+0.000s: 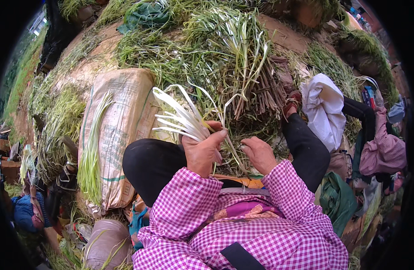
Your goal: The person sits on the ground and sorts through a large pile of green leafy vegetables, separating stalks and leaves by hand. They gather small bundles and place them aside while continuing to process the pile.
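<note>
My left hand (204, 146) grips a fanned bunch of peeled white stalks (180, 113) with slender leaves. A longer stalk with a brownish lower end (234, 150) crosses at my left thumb tip and slants down towards my lap. Just right of that stalk is my right hand (260, 153), its fingers curled and the thumb near the forefinger. Nothing clearly shows in its grasp, though the inner fingers are hidden. Beyond my hands lies a heap of unpeeled stalks (259, 91) with brown lower ends and green leaves.
On my left, a printed woven sack (126, 101) carries a neat bundle of pale green stalks (96, 148). A white plastic sack (323, 108) lies beside my right leg. Leaf litter (180, 64) covers much of the ground. Other people sit at left (31, 209) and right (382, 152).
</note>
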{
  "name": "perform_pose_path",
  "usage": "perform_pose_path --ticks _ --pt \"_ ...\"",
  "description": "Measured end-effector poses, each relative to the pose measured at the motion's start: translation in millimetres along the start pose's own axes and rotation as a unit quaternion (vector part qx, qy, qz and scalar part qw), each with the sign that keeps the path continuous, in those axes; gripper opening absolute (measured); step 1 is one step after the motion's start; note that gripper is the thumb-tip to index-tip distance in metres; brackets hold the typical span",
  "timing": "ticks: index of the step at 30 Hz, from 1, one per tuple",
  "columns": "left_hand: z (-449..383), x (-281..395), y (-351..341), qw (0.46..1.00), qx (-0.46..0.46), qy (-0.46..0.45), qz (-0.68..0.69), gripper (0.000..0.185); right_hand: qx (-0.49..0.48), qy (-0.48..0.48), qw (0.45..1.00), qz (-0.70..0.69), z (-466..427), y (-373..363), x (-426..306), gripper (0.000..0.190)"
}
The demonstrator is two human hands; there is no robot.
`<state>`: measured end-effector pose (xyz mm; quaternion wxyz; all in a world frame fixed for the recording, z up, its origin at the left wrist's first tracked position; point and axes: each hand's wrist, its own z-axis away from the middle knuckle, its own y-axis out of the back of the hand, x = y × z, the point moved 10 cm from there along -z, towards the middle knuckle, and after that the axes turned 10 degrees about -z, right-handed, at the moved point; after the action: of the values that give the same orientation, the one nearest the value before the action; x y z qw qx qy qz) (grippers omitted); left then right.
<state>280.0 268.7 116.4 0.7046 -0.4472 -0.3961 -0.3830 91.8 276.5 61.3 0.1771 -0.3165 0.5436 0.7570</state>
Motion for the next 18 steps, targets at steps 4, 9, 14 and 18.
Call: perform_pose_path --ticks 4,9,14,18 --pt "1 -10 -9 1.0 -0.012 0.02 0.015 0.014 -0.035 0.042 0.926 -0.372 -7 14 -59 0.021" --pt "4 -24 -14 0.992 -0.053 0.081 0.081 0.017 0.028 -0.065 0.761 -0.645 -8 11 -24 0.018" --pt "1 -34 6 0.989 0.0 0.132 0.068 0.019 0.217 -0.115 0.731 -0.637 2 83 83 0.02" --pt "-2 -19 13 0.996 0.052 0.063 0.023 0.035 0.316 -0.109 0.744 -0.579 18 133 124 0.019"
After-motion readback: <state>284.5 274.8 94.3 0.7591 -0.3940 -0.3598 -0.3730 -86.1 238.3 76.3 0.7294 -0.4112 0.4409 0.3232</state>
